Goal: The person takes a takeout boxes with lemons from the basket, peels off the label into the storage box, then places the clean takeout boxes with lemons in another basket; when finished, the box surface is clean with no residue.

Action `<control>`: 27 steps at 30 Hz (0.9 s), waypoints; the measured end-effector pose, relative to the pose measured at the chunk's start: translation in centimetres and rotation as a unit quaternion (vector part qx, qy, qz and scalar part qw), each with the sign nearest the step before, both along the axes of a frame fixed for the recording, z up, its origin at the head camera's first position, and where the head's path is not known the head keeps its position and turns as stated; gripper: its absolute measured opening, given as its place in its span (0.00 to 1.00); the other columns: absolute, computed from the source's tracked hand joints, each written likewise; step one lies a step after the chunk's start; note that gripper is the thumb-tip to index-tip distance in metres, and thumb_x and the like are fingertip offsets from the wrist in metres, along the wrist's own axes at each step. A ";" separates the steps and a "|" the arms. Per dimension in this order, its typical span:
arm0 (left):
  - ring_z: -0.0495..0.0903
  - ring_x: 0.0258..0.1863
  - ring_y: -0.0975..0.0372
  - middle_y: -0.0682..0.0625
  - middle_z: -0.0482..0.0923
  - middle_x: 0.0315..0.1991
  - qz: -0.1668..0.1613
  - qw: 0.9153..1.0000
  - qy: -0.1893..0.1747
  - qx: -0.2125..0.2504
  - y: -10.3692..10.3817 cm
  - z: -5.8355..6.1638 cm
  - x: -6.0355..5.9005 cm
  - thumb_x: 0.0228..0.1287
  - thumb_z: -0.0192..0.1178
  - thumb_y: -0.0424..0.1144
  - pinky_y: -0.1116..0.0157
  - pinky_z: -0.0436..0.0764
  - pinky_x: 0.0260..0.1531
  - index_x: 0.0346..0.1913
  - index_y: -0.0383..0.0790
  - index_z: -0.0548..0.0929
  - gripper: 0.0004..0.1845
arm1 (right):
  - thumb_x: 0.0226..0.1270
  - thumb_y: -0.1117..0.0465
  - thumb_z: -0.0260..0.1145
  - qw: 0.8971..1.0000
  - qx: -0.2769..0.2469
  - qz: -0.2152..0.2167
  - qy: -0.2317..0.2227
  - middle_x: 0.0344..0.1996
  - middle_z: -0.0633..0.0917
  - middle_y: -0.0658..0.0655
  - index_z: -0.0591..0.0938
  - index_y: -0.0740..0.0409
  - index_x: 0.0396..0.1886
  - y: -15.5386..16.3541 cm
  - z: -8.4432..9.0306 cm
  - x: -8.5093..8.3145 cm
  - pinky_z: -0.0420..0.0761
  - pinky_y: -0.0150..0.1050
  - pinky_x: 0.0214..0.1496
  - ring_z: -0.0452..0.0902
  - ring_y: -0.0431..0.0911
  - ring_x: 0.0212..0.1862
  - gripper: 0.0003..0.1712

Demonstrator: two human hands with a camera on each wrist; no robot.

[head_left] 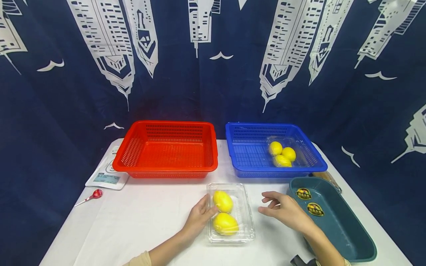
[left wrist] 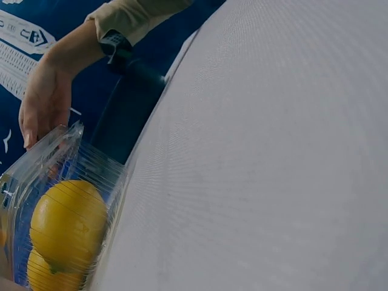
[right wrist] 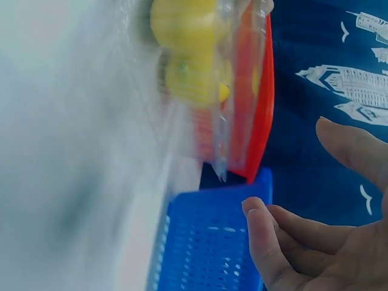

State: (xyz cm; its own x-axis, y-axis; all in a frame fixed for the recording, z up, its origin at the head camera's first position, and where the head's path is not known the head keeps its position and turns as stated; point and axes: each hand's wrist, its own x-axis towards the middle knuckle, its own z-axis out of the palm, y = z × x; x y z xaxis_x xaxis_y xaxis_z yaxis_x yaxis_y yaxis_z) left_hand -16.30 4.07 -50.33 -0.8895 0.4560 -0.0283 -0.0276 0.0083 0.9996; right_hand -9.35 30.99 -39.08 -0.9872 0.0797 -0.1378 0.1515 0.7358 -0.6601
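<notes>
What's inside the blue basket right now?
The blue basket holds a clear plastic pack with three lemons in it. Whether anything lies beneath that pack cannot be seen.

Nothing here reads clearly: 2 round stickers [head_left: 309, 201] in the teal tray [head_left: 352, 244] and the card [head_left: 107, 173] on the worktop [head_left: 139, 221] carry print too small to read.
</notes>
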 end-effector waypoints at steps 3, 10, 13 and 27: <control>0.50 0.75 0.41 0.33 0.48 0.76 -0.001 1.000 -0.002 -0.002 -0.1 0.1 0.0 0.69 0.58 0.47 0.49 0.55 0.72 0.74 0.25 0.51 0.42 | 0.57 0.49 0.73 1.000 -0.030 -0.002 -0.005 0.43 0.86 0.54 0.77 0.64 0.60 -0.6 -0.9 -0.5 0.79 0.34 0.38 0.79 0.41 0.40 0.36; 0.52 0.74 0.40 0.31 0.50 0.75 -0.008 1.000 -0.016 0.010 -0.1 0.1 -0.2 0.70 0.57 0.44 0.48 0.56 0.72 0.74 0.25 0.50 0.41 | 0.58 0.50 0.72 0.994 -0.101 0.016 -0.036 0.48 0.84 0.58 0.73 0.68 0.63 -1.7 -2.9 -1.4 0.79 0.35 0.40 0.77 0.45 0.44 0.38; 0.52 0.74 0.39 0.30 0.49 0.75 -0.012 1.000 -0.015 0.018 -0.1 0.1 -0.1 0.70 0.56 0.42 0.47 0.56 0.72 0.74 0.24 0.49 0.40 | 0.60 0.49 0.70 0.991 -0.119 0.025 -0.055 0.50 0.83 0.60 0.71 0.70 0.64 -2.0 -3.7 -1.7 0.81 0.39 0.43 0.78 0.47 0.46 0.40; 0.49 0.76 0.41 0.32 0.50 0.76 -0.004 0.998 -0.047 0.045 -0.1 0.3 -0.1 0.66 0.54 0.38 0.46 0.52 0.74 0.74 0.26 0.50 0.39 | 0.73 0.45 0.53 0.938 -0.298 0.082 -0.154 0.55 0.79 0.71 0.59 0.84 0.66 -2.5 -5.9 -2.5 0.81 0.47 0.59 0.79 0.52 0.54 0.44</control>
State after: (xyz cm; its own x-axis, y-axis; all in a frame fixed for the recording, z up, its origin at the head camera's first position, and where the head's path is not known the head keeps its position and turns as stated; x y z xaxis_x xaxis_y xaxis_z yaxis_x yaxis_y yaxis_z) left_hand -16.42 3.98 -50.00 -0.8812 0.4675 -0.0708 -0.1219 -0.0800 0.9893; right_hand -11.83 28.45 -44.98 -0.8851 -0.2518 -0.3913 0.3208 0.2790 -0.9051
